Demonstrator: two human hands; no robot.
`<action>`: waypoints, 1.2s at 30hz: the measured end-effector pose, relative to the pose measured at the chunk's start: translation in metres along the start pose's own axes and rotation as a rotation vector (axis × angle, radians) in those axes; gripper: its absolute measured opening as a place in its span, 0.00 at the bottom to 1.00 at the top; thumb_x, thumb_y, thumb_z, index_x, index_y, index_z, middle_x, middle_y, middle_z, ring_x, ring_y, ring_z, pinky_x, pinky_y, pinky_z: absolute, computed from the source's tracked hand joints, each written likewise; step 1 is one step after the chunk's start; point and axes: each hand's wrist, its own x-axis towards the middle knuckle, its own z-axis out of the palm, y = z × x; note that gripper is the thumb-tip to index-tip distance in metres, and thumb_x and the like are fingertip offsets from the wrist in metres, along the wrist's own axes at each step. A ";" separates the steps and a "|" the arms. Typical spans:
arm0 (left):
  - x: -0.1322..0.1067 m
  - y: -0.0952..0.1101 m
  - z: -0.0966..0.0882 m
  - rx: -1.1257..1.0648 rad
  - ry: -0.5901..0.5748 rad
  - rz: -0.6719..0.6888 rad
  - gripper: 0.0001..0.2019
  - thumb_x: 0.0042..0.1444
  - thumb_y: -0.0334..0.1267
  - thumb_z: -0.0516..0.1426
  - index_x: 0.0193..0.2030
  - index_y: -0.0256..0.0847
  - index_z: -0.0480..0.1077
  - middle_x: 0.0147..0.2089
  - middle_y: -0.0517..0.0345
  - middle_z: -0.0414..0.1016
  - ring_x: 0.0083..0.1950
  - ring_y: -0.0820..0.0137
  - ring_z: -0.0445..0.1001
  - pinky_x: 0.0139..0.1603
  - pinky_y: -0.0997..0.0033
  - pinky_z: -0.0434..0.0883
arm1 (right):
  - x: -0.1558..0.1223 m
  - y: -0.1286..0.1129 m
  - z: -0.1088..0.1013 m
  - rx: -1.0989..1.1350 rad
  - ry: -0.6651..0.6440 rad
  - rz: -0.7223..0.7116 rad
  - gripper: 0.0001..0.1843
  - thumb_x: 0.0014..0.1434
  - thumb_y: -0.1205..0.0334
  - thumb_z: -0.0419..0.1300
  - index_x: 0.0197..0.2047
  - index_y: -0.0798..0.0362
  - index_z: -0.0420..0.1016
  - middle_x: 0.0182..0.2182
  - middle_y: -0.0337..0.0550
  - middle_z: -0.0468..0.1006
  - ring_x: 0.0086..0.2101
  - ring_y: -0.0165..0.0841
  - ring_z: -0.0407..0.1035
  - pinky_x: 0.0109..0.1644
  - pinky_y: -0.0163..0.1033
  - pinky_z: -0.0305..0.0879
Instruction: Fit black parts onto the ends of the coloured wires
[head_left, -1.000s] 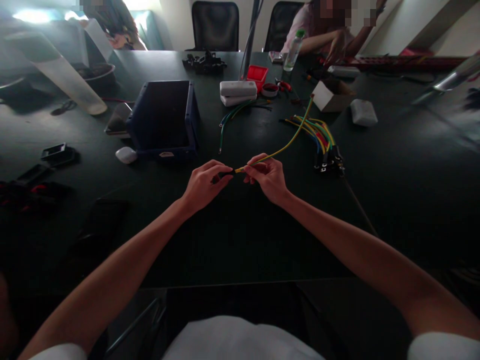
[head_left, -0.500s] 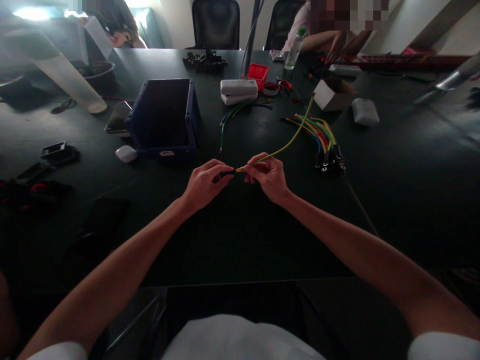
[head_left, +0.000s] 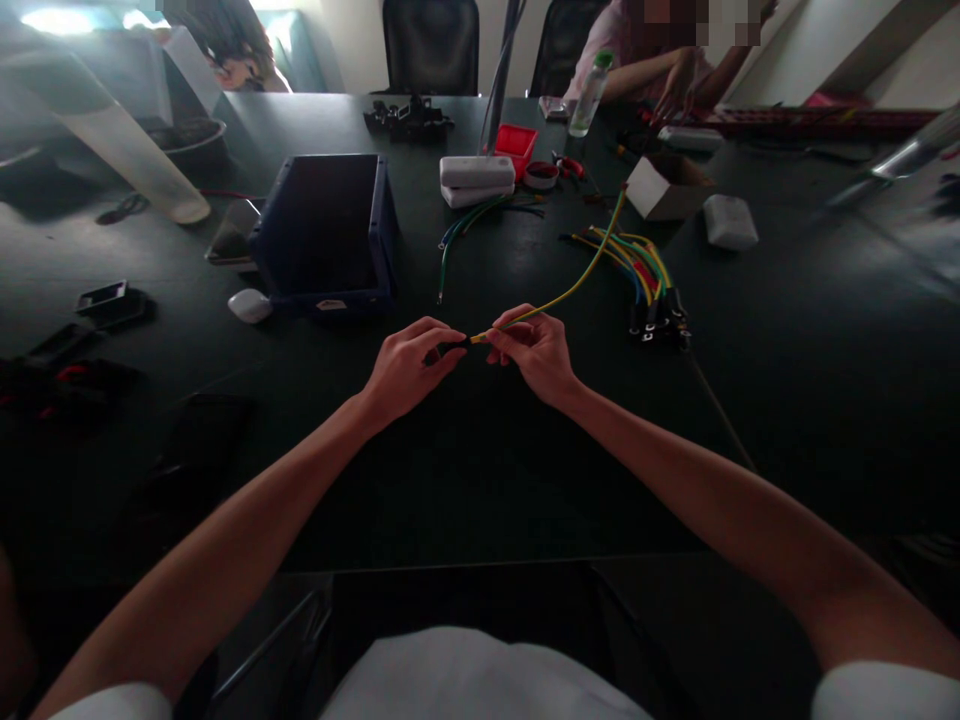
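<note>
Between the finger and thumb of my right hand (head_left: 536, 350) is a yellow-green wire (head_left: 576, 292), near its end. The wire curves up and away to the right, towards a small white box. My left hand (head_left: 414, 362) pinches a small dark piece (head_left: 463, 343) at the tip of that wire; its exact kind is too small to make out. To the right lies a bundle of coloured wires (head_left: 651, 270) with metal lugs at the near ends. Several green and dark wires (head_left: 480, 215) lie beyond my hands.
A dark blue bin (head_left: 322, 240) stands left of my hands, beside a white computer mouse (head_left: 250, 306). Further back are a red tray (head_left: 516, 148), a bottle with a green cap (head_left: 591, 98) and an open white box (head_left: 660, 190). Two people sit across the table.
Both hands hold nearly the same pose at the wire's end. The view has shifted very slightly.
</note>
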 end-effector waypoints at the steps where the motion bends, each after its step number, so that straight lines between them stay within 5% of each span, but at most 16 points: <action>1: 0.000 0.000 0.000 0.001 -0.002 0.001 0.09 0.61 0.38 0.59 0.46 0.39 0.75 0.43 0.55 0.76 0.27 0.80 0.71 0.29 0.78 0.72 | 0.000 0.000 0.000 0.000 -0.001 -0.003 0.17 0.50 0.51 0.70 0.35 0.51 0.71 0.27 0.37 0.78 0.23 0.29 0.73 0.22 0.33 0.64; 36: -0.001 0.000 0.002 0.009 -0.010 0.022 0.10 0.61 0.39 0.59 0.46 0.39 0.75 0.42 0.55 0.76 0.27 0.81 0.70 0.28 0.79 0.71 | -0.002 -0.002 0.002 0.008 -0.002 0.065 0.18 0.50 0.52 0.70 0.35 0.53 0.70 0.28 0.40 0.80 0.22 0.29 0.74 0.19 0.31 0.62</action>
